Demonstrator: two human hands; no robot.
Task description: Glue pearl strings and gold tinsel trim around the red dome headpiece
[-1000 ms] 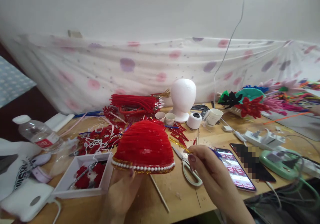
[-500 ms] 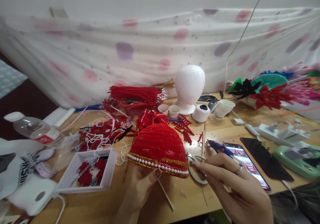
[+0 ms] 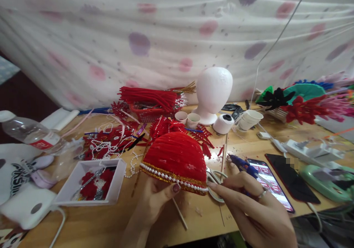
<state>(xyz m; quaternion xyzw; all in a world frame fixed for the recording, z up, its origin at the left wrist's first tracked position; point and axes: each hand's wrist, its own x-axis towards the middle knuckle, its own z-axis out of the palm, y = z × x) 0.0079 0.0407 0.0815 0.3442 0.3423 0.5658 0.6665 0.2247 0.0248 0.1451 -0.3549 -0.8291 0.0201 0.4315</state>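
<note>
A domed red plush cap (image 3: 175,152) is held in my left hand (image 3: 153,200), the thumb pressed on its lower rim and the other fingers hidden underneath. Gold trim and a row of white pearl beads (image 3: 166,178) run along that rim. My right hand (image 3: 254,207) has its fingers drawn together at the cap's right edge; whatever lies between the fingertips is hidden. Just behind them on the table are scissors (image 3: 218,198) with pale handles, partly covered. A blue glue gun (image 3: 243,165) shows beyond the right knuckles, partly hidden by the hand.
A white foam head (image 3: 214,89) stands at the back beside a thread cone (image 3: 223,124) and paper cups (image 3: 249,120). Left are a white box (image 3: 117,183) of red pieces, bead strings (image 3: 106,148) and a bottle (image 3: 33,133). Phones (image 3: 293,178) and a power strip (image 3: 312,152) lie right.
My right fingertips have come left, up to the cap's right edge. The cap stays in my left hand, turned slightly. The camera view has shifted a little.
</note>
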